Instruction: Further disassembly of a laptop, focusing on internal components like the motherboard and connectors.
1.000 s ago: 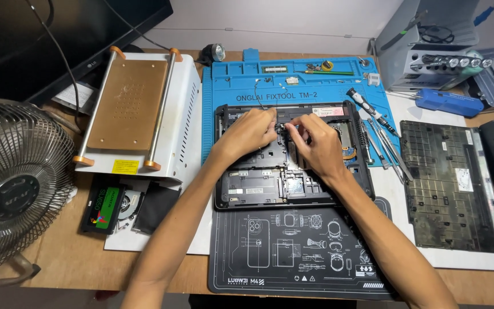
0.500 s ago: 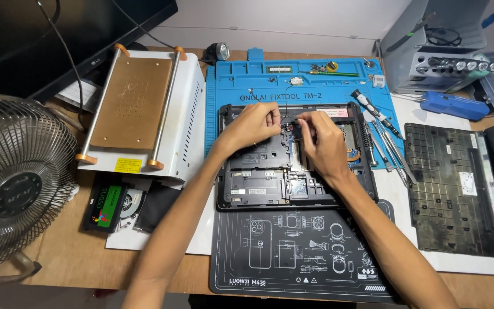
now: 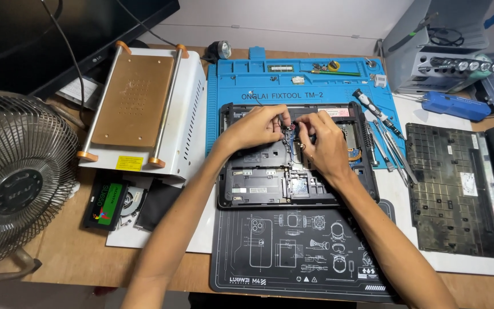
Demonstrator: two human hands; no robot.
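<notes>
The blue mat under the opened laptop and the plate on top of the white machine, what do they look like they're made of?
The blue mat looks like matte silicone or soft rubber: moulded trays and ridges, no glare. The plate on the white machine looks like bare metal, copper or brass coloured, dull and scuffed, with a grid of tiny holes. Both hands rest inside the opened laptop, whose shell looks like black plastic.

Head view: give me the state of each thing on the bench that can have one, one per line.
Laptop chassis: opened, internals exposed, lying flat on the blue repair mat.
Left hand: fingertips pinched on a small part inside the chassis.
Right hand: fingers curled at the same spot, touching the internals.
Bottom cover: removed, lying flat to the right.
Desk fan: blades look still.
Monitor: screen dark.
Screwdriver: lying unused on the mat.
</notes>
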